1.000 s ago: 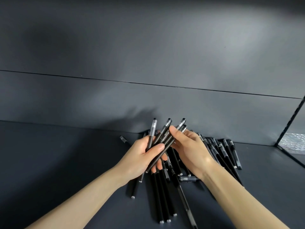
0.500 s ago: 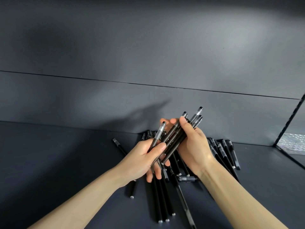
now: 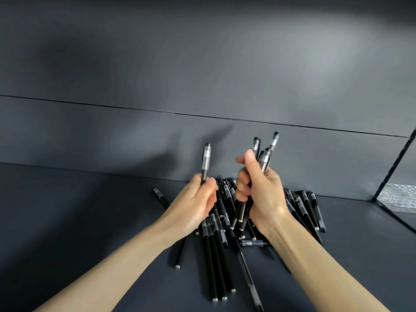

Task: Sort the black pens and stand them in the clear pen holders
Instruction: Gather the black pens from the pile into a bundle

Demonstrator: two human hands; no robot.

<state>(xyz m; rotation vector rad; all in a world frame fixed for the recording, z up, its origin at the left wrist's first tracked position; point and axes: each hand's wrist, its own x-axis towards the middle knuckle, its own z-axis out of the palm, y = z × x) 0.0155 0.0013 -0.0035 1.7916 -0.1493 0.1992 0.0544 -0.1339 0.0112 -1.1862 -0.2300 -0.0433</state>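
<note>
Near the back wall [image 3: 112, 136], hands [image 3: 193, 203] [image 3: 262, 194] grip pens [image 3: 206, 158] above the pile [image 3: 213, 255].

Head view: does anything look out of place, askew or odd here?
The loose black pens lie in a jumbled heap on the dark shelf, crossing each other. One stray black pen lies apart at the left; a second black pen lies crosswise among them. No clear pen holder shows.
</note>
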